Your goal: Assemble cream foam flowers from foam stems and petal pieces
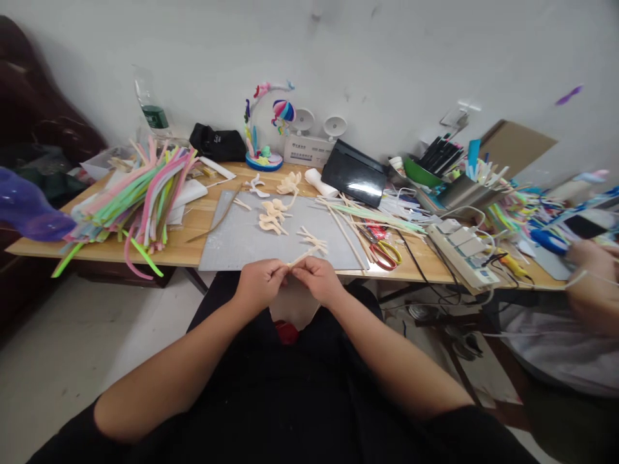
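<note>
My left hand [264, 281] and my right hand [316, 277] meet at the front edge of a grey mat [232, 248]. Both pinch a short cream pipe cleaner [305, 255], whose free end points up and to the right. Just beyond my fingers lie several short cream pipe cleaner pieces [313, 241]. Farther back on the mat rest wavy cream shapes [273, 223], bent from similar fuzzy stems, and a cream flower-like piece [289, 184]. A long brown pipe cleaner [220, 216] curves along the mat's left edge.
A big bundle of coloured pipe cleaners [140, 200] covers the table's left. To the right are scissors [385, 254], a black box [355, 173] and a power strip [461, 254]. Behind stands a colourful ornament [264, 161]. At far right a co-worker's hand [592, 283] is blurred.
</note>
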`<action>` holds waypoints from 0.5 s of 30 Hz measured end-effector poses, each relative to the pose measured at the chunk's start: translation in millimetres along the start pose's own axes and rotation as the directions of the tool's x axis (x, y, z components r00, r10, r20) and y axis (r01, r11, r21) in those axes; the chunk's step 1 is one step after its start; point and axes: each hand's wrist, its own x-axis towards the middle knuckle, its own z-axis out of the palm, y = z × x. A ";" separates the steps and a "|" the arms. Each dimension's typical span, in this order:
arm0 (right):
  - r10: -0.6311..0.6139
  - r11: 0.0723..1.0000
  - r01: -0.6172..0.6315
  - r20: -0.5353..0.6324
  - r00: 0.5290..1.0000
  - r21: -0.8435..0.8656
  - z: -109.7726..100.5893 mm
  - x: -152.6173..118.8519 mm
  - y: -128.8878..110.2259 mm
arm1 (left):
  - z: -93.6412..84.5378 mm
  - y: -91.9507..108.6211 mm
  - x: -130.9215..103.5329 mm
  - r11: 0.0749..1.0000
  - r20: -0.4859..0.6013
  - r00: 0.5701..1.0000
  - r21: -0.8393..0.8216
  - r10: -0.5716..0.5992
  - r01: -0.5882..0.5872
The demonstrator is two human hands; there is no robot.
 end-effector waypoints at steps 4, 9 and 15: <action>-0.176 0.807 0.113 -0.053 0.983 -0.580 13.4 -2.9 -3.8 | 9.9 -10.2 4.9 0.973 -0.030 0.999 0.229 0.038 -0.030; -0.256 0.345 0.442 0.370 0.893 -0.828 -3.1 7.7 -28.5 | 2.4 -7.2 9.8 0.839 0.071 0.993 0.530 0.097 -0.120; -0.198 0.416 0.495 0.455 0.868 -0.763 -20.1 15.9 -42.9 | -10.2 -8.6 15.7 0.813 0.304 0.936 0.489 0.179 -0.315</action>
